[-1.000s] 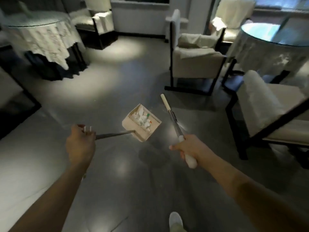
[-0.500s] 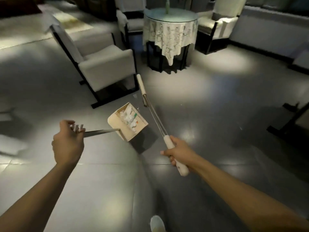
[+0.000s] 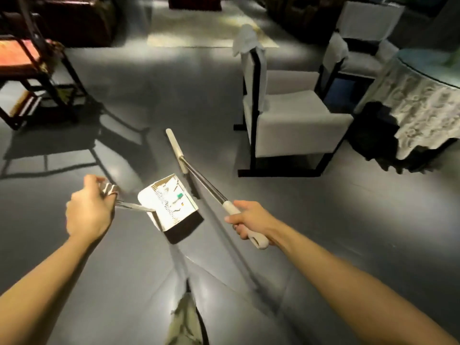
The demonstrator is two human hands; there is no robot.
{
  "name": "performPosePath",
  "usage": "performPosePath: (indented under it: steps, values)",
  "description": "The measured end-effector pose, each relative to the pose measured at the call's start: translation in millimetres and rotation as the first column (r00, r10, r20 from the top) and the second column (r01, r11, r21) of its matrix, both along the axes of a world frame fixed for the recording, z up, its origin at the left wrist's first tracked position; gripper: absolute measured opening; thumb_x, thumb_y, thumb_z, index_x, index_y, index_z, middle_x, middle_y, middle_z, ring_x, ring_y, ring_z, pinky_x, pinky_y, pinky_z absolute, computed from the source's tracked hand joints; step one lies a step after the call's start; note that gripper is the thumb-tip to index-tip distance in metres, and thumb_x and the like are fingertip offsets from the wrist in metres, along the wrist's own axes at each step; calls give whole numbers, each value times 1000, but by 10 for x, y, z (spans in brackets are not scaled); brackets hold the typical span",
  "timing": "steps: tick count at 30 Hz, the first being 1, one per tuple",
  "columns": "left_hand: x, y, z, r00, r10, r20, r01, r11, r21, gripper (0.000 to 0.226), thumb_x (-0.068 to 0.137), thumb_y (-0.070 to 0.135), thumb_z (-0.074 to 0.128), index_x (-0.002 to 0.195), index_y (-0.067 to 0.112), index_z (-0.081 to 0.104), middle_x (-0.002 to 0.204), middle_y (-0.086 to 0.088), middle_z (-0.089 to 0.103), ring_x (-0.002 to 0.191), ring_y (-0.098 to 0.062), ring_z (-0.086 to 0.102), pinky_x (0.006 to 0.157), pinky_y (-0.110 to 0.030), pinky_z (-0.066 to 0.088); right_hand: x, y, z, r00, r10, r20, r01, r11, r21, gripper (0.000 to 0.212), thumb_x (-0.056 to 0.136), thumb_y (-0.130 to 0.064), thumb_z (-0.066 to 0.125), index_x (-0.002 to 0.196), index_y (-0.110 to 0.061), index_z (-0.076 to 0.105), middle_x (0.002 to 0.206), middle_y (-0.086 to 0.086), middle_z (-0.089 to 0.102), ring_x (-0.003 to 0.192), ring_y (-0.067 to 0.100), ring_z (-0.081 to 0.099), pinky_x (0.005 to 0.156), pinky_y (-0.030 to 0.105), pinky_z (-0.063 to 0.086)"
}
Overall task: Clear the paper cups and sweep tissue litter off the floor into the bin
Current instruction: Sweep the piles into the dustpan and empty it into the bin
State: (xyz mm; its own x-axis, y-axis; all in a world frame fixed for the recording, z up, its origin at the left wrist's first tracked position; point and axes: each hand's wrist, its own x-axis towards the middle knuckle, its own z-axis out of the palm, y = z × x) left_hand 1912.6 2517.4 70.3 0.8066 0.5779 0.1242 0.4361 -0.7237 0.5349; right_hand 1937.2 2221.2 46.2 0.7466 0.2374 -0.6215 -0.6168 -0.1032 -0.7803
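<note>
Dustpan (image 3: 169,207) held out over the grey floor (image 3: 348,245), left of the white armchair (image 3: 293,120) and nearer the person. Its tray glares bright, with pale litter (image 3: 171,199) inside, the detail washed out. The left hand (image 3: 89,210) is fisted tight round its metal stem. The right hand (image 3: 249,220) wraps the cream grip of the broom (image 3: 206,188), whose shaft slants up and away, its pale head left of the armchair.
</note>
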Motion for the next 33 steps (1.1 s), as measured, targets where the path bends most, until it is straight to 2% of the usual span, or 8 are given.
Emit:
performPosePath:
  steps: [4, 6, 11, 16, 20, 24, 29, 33]
  values:
    - [1117, 670, 89, 993, 117, 18, -116, 993, -26, 29, 92, 23, 56, 117, 11, 50, 107, -32, 58, 101, -51, 51, 85, -50, 43, 1310, 632, 30, 998, 32, 44, -33, 999, 13, 71, 89, 5, 59, 149, -14, 26, 64, 7, 44, 36, 6, 38, 35, 17, 32]
    - [1719, 895, 181, 992, 125, 28, -125, 992, -13, 29, 92, 22, 56, 117, 10, 49, 107, -32, 57, 102, -50, 51, 85, -50, 43, 1913, 857, 124, 997, 22, 68, -25, 999, 39, 68, 88, 4, 60, 147, -15, 32, 64, 6, 45, 38, 7, 39, 37, 18, 33]
    - [3436, 1208, 273, 998, 32, 47, -32, 999, 15, 33, 92, 20, 56, 122, 8, 47, 109, -33, 57, 104, -51, 49, 88, -52, 41, 3532, 1203, 293, 991, -40, 128, 21, 989, 150, 47, 88, 4, 60, 133, -3, 47, 63, 1, 45, 45, 9, 35, 39, 18, 31]
    - [5395, 1463, 173, 998, 13, 64, -13, 1000, 8, 32, 91, 25, 59, 119, 12, 48, 108, -33, 57, 102, -52, 51, 86, -54, 44, 5517, 1400, 375, 982, -88, 165, 63, 987, 150, 44, 89, 2, 61, 130, -9, 48, 57, -2, 49, 41, 6, 38, 38, 17, 36]
    - [6923, 1588, 346, 991, -6, 134, 13, 999, -49, 32, 90, 24, 61, 116, 9, 51, 106, -33, 59, 100, -50, 55, 84, -51, 45, 7134, 1542, 624, 973, -145, 181, 117, 980, 160, 29, 89, 5, 59, 115, -6, 51, 50, -2, 52, 35, 4, 37, 34, 16, 35]
    - [8298, 1762, 461, 985, -9, 174, 19, 998, -59, 33, 90, 27, 61, 116, 10, 54, 113, -25, 60, 106, -44, 55, 88, -45, 44, 8654, 1743, 751, 956, -152, 252, 132, 987, 94, 9, 88, 0, 62, 92, -6, 56, 45, -4, 49, 34, 5, 41, 34, 16, 35]
    - [10268, 1892, 374, 970, -69, 232, 91, 992, -85, 30, 91, 24, 60, 115, 9, 54, 105, -22, 65, 101, -42, 58, 80, -40, 43, 10593, 1923, 660, 942, -201, 270, 183, 979, 91, 9, 88, -6, 64, 87, -10, 56, 51, -1, 43, 37, 7, 39, 35, 19, 33]
    - [12020, 2052, 267, 949, -161, 272, 199, 973, -119, 26, 91, 24, 59, 113, 9, 56, 99, -20, 66, 94, -41, 60, 73, -37, 41, 12138, 2074, 584, 923, -323, 208, 268, 929, 254, 13, 92, -1, 56, 85, -10, 51, 55, -2, 41, 36, 3, 36, 32, 15, 32]
